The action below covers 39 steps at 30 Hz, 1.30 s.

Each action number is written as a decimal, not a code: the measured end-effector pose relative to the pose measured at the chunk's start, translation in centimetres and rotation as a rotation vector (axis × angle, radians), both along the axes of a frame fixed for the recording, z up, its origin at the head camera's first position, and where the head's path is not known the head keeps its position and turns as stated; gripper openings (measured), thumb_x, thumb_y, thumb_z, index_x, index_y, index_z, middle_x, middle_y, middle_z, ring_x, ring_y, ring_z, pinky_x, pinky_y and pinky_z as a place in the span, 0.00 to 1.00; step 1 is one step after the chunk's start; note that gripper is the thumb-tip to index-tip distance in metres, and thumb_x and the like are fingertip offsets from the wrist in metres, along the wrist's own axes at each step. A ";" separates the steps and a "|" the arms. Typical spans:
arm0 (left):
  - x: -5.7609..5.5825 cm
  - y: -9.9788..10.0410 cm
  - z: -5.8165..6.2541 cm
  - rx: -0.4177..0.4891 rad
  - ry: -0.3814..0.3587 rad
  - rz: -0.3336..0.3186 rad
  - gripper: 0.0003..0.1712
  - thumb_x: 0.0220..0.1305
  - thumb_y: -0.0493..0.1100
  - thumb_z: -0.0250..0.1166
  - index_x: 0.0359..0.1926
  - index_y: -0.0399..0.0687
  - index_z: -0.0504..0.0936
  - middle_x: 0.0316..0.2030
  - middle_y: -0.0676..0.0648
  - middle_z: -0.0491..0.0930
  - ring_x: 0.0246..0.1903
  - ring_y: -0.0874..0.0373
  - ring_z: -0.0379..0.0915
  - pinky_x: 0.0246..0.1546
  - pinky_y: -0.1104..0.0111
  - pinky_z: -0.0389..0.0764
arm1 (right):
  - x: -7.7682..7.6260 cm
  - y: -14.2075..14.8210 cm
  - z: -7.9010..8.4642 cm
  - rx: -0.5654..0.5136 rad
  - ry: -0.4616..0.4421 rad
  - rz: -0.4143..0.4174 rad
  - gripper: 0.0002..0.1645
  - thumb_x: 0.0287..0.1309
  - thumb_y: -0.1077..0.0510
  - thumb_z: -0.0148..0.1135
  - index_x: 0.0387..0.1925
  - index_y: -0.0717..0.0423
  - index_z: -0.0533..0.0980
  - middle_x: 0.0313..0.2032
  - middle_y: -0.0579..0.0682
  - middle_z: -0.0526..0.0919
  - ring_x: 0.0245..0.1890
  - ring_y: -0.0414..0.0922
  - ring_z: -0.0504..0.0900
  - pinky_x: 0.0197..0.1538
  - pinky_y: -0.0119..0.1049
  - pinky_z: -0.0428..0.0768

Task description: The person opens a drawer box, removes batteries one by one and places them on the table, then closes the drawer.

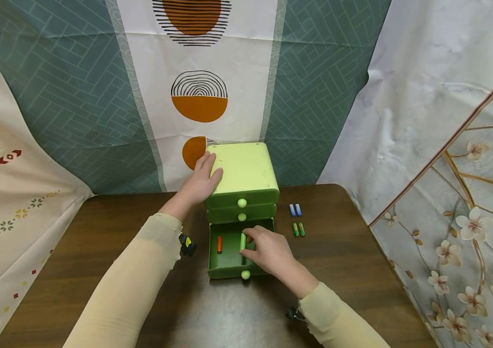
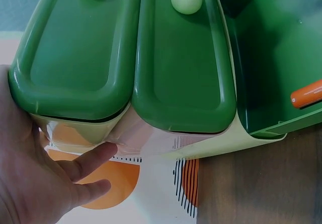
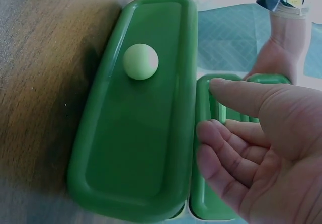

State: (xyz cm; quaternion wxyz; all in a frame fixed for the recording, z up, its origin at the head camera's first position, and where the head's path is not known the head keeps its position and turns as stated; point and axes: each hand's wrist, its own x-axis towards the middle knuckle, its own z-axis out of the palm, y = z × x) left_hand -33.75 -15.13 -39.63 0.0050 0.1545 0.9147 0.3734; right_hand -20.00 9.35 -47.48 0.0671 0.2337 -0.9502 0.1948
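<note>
A small drawer cabinet (image 1: 242,169) with a pale green top and dark green drawer fronts stands on the table. Its bottom drawer (image 1: 231,270) is pulled out, with an orange battery (image 1: 219,245) lying inside at the left. My left hand (image 1: 203,181) rests on the cabinet's upper left edge, fingers spread along the side in the left wrist view. Over the open drawer, my right hand (image 1: 270,249) pinches a light green battery (image 1: 243,241) between thumb and fingers, held roughly upright. In the right wrist view the fingers mostly hide this battery.
To the right of the cabinet lie two blue-and-white batteries (image 1: 295,210) and two green batteries (image 1: 298,229) on the brown wooden table (image 1: 337,270). The upper two drawers, with round knobs (image 1: 242,203), are closed. Patterned cloths (image 1: 324,87) hang behind and at both sides.
</note>
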 end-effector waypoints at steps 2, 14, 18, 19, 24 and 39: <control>0.0 0.0 0.0 -0.005 -0.001 0.001 0.44 0.89 0.63 0.40 0.92 0.48 0.41 0.90 0.46 0.30 0.87 0.40 0.38 0.82 0.40 0.50 | 0.1 0.2 0.0 -0.004 -0.004 0.000 0.28 0.64 0.46 0.83 0.61 0.51 0.87 0.43 0.43 0.87 0.32 0.39 0.84 0.32 0.37 0.80; 0.2 0.1 0.1 0.004 0.003 0.002 0.44 0.89 0.63 0.41 0.92 0.49 0.42 0.90 0.47 0.30 0.87 0.40 0.39 0.82 0.40 0.50 | 0.4 1.3 0.2 -0.007 0.009 -0.025 0.27 0.64 0.47 0.83 0.60 0.51 0.87 0.42 0.41 0.86 0.29 0.37 0.81 0.30 0.36 0.78; 0.0 0.1 0.0 0.000 0.004 0.002 0.44 0.89 0.64 0.40 0.92 0.50 0.42 0.90 0.48 0.30 0.87 0.40 0.39 0.82 0.40 0.50 | 0.5 1.8 0.1 -0.011 0.016 -0.034 0.27 0.63 0.47 0.84 0.59 0.50 0.87 0.41 0.41 0.86 0.29 0.37 0.81 0.30 0.35 0.77; 0.0 0.1 0.0 -0.001 0.002 0.001 0.44 0.89 0.64 0.40 0.92 0.50 0.41 0.90 0.48 0.30 0.87 0.40 0.39 0.82 0.40 0.50 | 0.5 1.9 0.1 -0.013 0.016 -0.037 0.27 0.63 0.47 0.84 0.59 0.50 0.87 0.41 0.40 0.86 0.29 0.37 0.80 0.30 0.35 0.77; 0.0 0.1 0.0 0.002 0.002 0.001 0.44 0.89 0.64 0.40 0.92 0.49 0.42 0.90 0.47 0.30 0.87 0.40 0.39 0.82 0.40 0.50 | 0.7 2.3 0.0 -0.023 0.009 -0.047 0.26 0.63 0.48 0.84 0.59 0.51 0.87 0.41 0.42 0.86 0.30 0.37 0.80 0.31 0.35 0.77; 0.1 0.1 0.0 0.015 0.004 -0.001 0.44 0.89 0.63 0.41 0.92 0.48 0.42 0.90 0.47 0.30 0.87 0.40 0.39 0.82 0.41 0.50 | 1.1 3.3 -0.1 -0.059 0.009 -0.074 0.25 0.62 0.50 0.84 0.58 0.50 0.87 0.41 0.41 0.86 0.31 0.35 0.81 0.30 0.34 0.76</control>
